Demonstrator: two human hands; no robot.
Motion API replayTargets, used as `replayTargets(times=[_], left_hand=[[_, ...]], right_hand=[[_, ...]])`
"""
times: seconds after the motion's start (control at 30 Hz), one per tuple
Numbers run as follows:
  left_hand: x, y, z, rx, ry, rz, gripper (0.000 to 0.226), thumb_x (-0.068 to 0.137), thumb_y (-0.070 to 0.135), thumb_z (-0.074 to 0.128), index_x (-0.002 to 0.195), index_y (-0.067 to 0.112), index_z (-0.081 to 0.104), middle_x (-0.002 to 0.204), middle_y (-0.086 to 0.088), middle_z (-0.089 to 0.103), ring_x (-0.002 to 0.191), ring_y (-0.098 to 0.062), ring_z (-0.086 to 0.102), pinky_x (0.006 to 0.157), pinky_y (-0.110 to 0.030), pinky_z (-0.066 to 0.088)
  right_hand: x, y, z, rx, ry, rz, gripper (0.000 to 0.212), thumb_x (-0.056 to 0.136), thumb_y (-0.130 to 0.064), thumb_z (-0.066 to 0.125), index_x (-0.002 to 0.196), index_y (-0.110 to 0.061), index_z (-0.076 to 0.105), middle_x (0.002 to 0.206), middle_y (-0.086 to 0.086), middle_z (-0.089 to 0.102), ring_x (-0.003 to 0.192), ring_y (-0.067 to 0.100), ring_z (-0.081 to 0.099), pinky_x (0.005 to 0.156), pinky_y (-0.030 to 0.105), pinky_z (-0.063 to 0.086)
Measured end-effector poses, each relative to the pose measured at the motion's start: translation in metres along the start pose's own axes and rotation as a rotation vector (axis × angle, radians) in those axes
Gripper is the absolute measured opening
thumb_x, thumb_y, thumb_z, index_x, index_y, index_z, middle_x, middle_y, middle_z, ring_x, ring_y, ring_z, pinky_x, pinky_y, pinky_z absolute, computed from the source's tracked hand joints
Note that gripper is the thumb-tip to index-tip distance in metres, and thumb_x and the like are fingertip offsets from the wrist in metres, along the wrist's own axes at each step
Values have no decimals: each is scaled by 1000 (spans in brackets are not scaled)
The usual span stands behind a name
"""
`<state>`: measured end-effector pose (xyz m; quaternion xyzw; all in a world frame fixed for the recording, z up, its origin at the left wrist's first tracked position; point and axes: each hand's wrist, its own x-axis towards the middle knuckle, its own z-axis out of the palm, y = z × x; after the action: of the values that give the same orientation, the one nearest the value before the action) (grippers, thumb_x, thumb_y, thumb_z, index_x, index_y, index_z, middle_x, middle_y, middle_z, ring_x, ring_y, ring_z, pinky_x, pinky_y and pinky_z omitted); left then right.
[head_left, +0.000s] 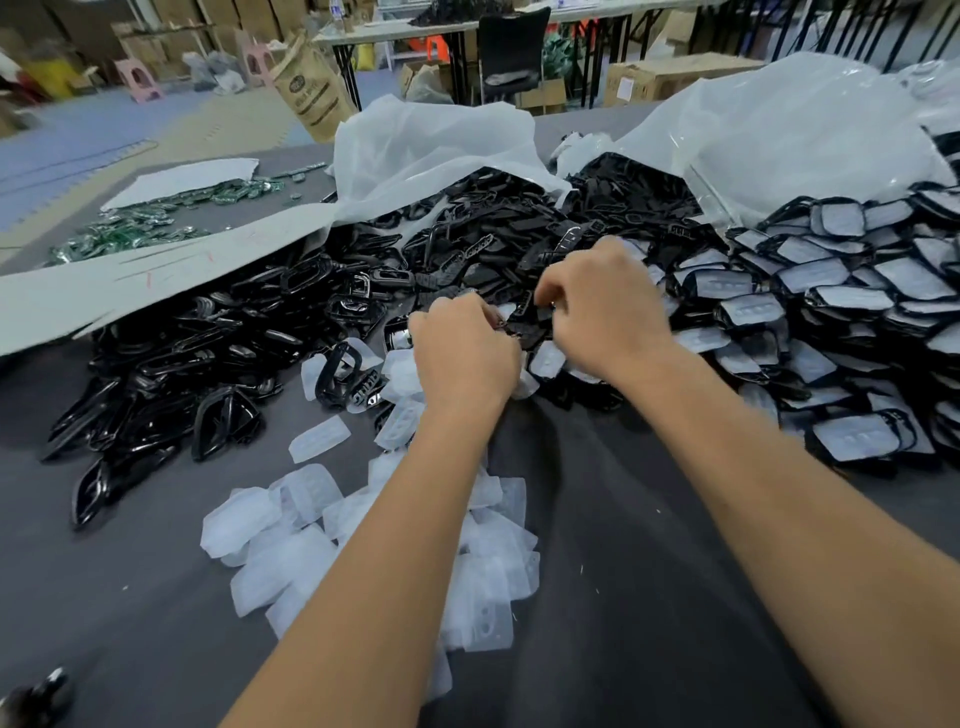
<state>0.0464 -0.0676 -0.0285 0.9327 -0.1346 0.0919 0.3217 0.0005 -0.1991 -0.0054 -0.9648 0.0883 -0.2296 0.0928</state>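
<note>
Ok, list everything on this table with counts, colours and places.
black part: one, black, pinched between both hands
glossy frames: many, black, heap at left
strip parts: many, black, heap at centre
backed pieces: many, black with white faces, stacked at right
soft pads: many, translucent white, loose at front
circuit boards: many, green, far left
plastic bags: at least two, clear, behind the heaps
table: one, dark grey, under everything
left hand: one, pinches black part
right hand: one, pinches black part
</note>
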Motion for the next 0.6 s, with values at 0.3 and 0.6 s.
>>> replayTargets(times=[0.3,0.6], left_hand=[[19,-9,-6,94,-23,16,22,91,8,56,111,3,62,112,-19,68,107,-39,60,93,-41,43],[18,-20,-20,-171,15,-103,37,81,5,61,118,4,57,115,-13,65,110,-32,59,92,-40,48]], right_hand=[[37,-34,49,-84,-252,-224,30,99,-13,51,127,-18,60,129,6,52,123,30,42,102,44,47],[38,-45,54,-60,-212,-147,18,99,-13,55,115,-10,62,122,10,56,123,31,45,97,44,50]])
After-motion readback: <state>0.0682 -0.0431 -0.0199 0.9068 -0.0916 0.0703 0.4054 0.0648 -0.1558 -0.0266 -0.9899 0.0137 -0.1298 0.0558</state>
